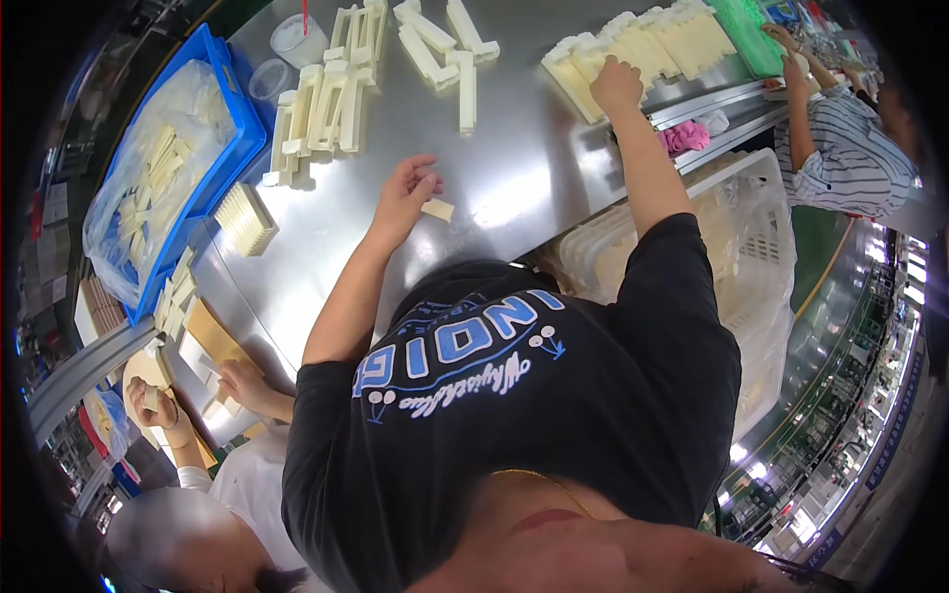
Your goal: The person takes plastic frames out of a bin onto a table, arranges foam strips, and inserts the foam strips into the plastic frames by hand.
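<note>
White tub (297,44) with red stick (305,8), pink cloth (684,137) near striped-shirted co-worker (850,153)

Row of pale cream, elongated, plastic-looking blocks (687,44) set side by side on the shiny grey metal tabletop (494,148), closely packed, slightly uneven. Right hand (618,87) at the row's left part, fingertips down among the blocks; grip hidden. 1 small, flat, cream rectangular piece (439,210) just beside left hand (403,195), slanted; held or lying, cannot tell.

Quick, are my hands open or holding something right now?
Left hand: loosely open, small cream piece close beside it.
Right hand: on the row of cream parts; grip can't be told.
</note>
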{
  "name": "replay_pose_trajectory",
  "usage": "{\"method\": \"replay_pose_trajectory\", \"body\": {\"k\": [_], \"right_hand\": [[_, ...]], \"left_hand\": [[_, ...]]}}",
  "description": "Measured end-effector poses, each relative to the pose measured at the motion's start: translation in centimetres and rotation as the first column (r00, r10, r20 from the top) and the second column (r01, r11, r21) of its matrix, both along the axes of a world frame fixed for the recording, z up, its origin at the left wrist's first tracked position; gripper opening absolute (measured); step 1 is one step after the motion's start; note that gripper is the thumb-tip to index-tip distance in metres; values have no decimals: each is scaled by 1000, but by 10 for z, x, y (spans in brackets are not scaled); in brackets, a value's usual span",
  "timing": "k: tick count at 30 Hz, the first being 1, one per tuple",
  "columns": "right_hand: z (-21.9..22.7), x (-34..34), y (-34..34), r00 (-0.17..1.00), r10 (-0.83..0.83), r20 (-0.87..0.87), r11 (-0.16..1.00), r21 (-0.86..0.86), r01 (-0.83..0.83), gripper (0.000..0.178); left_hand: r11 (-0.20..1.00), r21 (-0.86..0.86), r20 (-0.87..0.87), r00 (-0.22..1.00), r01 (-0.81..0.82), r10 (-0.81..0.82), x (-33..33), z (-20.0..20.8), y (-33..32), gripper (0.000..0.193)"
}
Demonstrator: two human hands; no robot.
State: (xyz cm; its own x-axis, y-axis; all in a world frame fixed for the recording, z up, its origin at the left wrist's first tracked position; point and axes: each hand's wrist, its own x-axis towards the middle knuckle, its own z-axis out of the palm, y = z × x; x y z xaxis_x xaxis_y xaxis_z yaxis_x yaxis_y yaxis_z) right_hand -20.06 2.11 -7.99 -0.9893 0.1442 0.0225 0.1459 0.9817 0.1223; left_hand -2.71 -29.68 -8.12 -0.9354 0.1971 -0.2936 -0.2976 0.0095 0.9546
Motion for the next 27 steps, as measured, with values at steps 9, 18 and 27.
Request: {"method": "replay_pose_trajectory", "body": {"k": [9,18,27], "right_hand": [[-21,-2,1,992,90,-88,994,-57,-96,20],[3,87,-134,755,613,232,770,-391,-505,17],[-29,154,-220,551,817,169,546,-533,-646,31]], "left_hand": [[995,-42,57,994,-86,89,7,-7,-19,26],[670,-585,-551,830,-457,85,-37,1,-82,18],[139,-911,-403,911,-389,-90,-108,-21,-103,17]]}}
